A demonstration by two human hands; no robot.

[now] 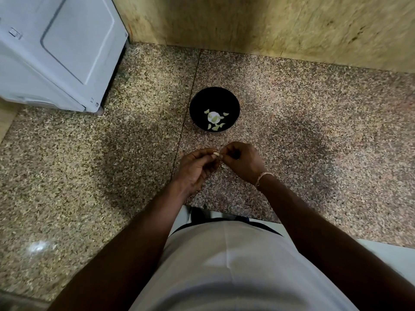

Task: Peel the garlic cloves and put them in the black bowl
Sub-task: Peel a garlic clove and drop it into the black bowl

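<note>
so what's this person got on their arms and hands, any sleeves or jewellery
Both forearms are bare, with no sleeves in view. The right hand has a thin, pale pinkish bracelet at the wrist. The left hand and its wrist carry nothing that shows: no watch, gloves or rings can be made out. The person wears a light-coloured top.

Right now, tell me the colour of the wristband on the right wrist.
Pale pink-beige wristband, shown best in the head view.

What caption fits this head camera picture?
Both hands, left hand and right hand, peel a garlic clove near the black bowl.
</note>
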